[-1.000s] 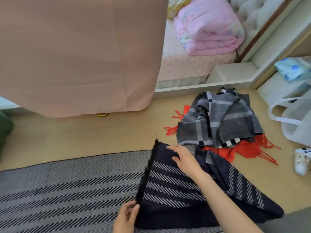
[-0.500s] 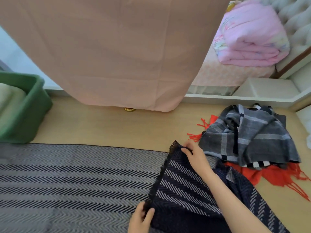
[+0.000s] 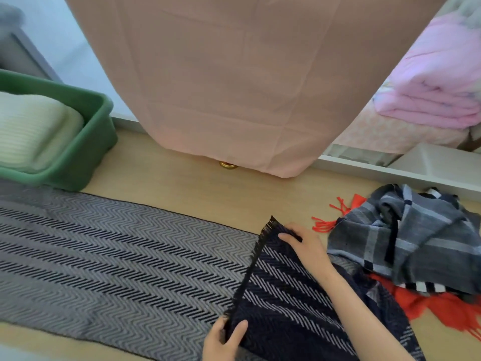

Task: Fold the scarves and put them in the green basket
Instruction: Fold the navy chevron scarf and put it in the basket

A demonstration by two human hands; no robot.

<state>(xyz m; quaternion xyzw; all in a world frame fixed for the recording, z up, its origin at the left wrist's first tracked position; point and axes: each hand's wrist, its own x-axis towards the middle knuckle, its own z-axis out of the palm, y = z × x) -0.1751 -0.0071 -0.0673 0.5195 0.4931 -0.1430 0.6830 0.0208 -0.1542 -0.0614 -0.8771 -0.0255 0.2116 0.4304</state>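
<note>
A long navy and grey herringbone scarf (image 3: pixel 109 259) lies flat across the wooden floor, its right end folded back over itself. My left hand (image 3: pixel 225 340) pinches the near corner of the fringed end. My right hand (image 3: pixel 303 243) grips the far corner of that same end. The green basket (image 3: pixel 86 149) stands at the far left with a folded cream scarf (image 3: pixel 31 128) inside. A grey plaid scarf (image 3: pixel 406 241) lies crumpled on a red fringed scarf (image 3: pixel 440 306) at the right.
A pink cloth (image 3: pixel 234 82) hangs down at the back, with a small brass foot (image 3: pixel 228 165) under it. A bed with a folded pink quilt (image 3: pixel 440 84) and a white bed frame (image 3: pixel 406 173) stands at the back right.
The view has swung left, bringing the green basket into sight. Both hands have carried the scarf's fringed end a little to the left, over the flat part.
</note>
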